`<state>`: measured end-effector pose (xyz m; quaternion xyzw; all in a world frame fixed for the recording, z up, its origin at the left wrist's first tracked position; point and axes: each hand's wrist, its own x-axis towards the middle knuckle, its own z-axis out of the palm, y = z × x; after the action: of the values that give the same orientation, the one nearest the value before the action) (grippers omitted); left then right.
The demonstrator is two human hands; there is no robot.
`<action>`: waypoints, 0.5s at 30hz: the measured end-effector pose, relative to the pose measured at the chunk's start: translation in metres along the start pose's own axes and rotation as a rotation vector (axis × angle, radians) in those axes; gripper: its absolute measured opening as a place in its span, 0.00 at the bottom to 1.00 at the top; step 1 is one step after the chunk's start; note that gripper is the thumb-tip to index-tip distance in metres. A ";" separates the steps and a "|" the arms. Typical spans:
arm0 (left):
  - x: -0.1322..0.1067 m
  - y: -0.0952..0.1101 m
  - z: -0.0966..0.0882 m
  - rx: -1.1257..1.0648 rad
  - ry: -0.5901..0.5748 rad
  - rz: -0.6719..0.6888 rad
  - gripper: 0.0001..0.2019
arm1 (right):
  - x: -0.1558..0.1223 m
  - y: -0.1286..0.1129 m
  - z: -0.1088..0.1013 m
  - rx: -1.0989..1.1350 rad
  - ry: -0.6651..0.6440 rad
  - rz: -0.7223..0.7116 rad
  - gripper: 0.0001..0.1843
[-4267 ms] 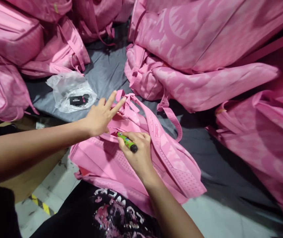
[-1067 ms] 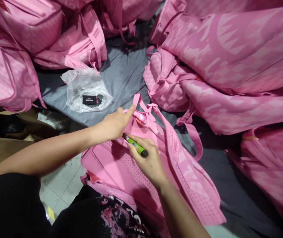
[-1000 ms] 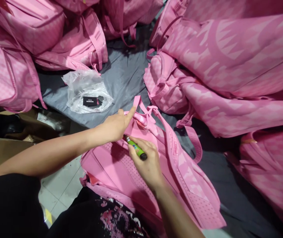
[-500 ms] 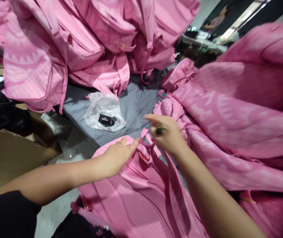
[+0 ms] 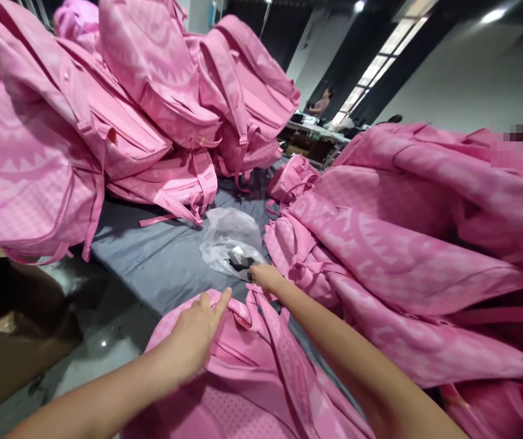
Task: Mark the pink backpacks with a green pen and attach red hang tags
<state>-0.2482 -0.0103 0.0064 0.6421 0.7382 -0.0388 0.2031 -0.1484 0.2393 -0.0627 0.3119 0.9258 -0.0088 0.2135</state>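
Note:
A pink backpack point(image 5: 243, 402) lies close in front of me, its padded mesh back facing up and a strap running along its right side. My left hand point(image 5: 192, 335) holds it at the top edge, fingers bent over the rim and thumb stretched out. Beyond the backpack's top, my right hand point(image 5: 265, 278) is at the near edge of a clear plastic bag point(image 5: 227, 228). Black tags point(image 5: 241, 259) show inside this bag. A small dark thing is at the right fingers, which are closed; what they hold is too small to make out.
Pink backpacks pile up at the back left point(image 5: 151, 79) and along the right point(image 5: 398, 256) of the grey-covered table point(image 5: 137, 262). A cardboard box point(image 5: 5, 366) stands on the floor at left. Far behind, a person point(image 5: 321, 103) is near another table.
My right hand has moved forward from above the backpack straps to the plastic bag. My left hand stays on the backpack's top edge. The view has tilted upward.

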 end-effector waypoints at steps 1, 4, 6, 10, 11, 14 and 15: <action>0.001 -0.001 0.001 0.007 -0.014 -0.008 0.55 | -0.005 0.010 0.005 -0.004 0.000 0.030 0.10; 0.005 -0.004 0.010 0.041 -0.014 -0.016 0.56 | -0.016 0.016 0.014 0.005 0.095 0.121 0.17; 0.009 -0.006 0.017 0.049 0.024 0.002 0.57 | -0.013 0.008 0.015 0.020 0.178 0.183 0.18; 0.012 -0.007 0.023 0.063 0.057 0.008 0.57 | 0.014 -0.006 0.011 0.060 0.239 0.305 0.24; 0.013 -0.007 0.023 0.067 0.057 0.005 0.57 | 0.020 -0.006 0.009 0.069 0.230 0.319 0.24; 0.014 -0.006 0.021 0.070 0.056 -0.004 0.56 | 0.028 -0.002 0.009 0.087 0.196 0.281 0.16; 0.014 -0.006 0.019 0.071 0.061 -0.003 0.56 | 0.027 0.001 0.009 0.091 0.188 0.257 0.15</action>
<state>-0.2502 -0.0045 -0.0175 0.6488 0.7431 -0.0457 0.1577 -0.1642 0.2543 -0.0816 0.4367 0.8927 0.0058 0.1107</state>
